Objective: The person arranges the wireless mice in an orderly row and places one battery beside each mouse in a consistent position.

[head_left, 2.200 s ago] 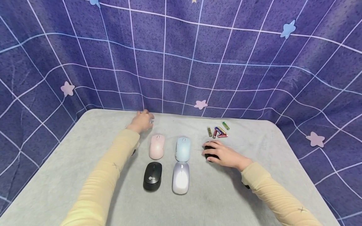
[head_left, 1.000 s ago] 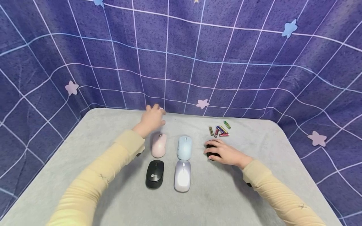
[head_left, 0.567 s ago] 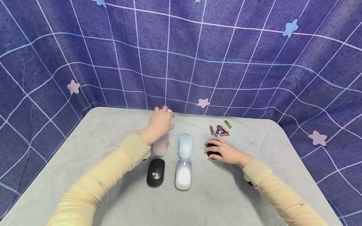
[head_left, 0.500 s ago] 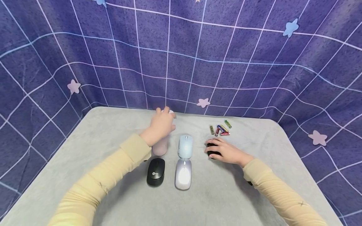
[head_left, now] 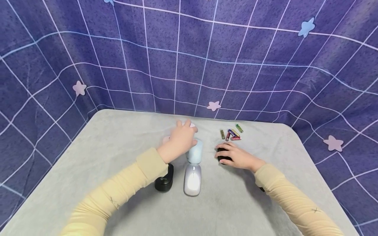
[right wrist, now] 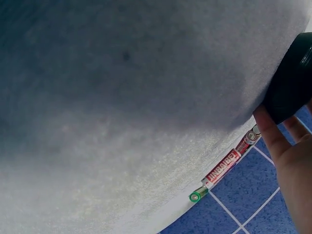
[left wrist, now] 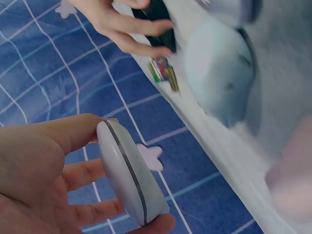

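My left hand [head_left: 180, 139] holds a white computer mouse [left wrist: 126, 168] between thumb and fingers, tipped on its side in the left wrist view and held off the table. From the head view that hand covers most of the pink mouse [head_left: 166, 140] and overlaps the light blue mouse [head_left: 195, 154]. My right hand [head_left: 237, 155] grips a black mouse [right wrist: 292, 80] from above, its fingers spread around it. A silver mouse [head_left: 193, 181] lies just below the light blue one. Partly behind my left sleeve is another black mouse [head_left: 164, 183] with a small logo.
Several small batteries [head_left: 231, 134], green, red, blue and yellow, lie loosely grouped beyond my right hand. A grey cloth covers the table [head_left: 230, 209]. Behind its far edge hangs a purple-blue curtain [head_left: 189, 78] with grid lines and stars.
From the back left, my left hand has travelled right with the white mouse, passing over the pink mouse towards the light blue one. The right hand stays on the black mouse.
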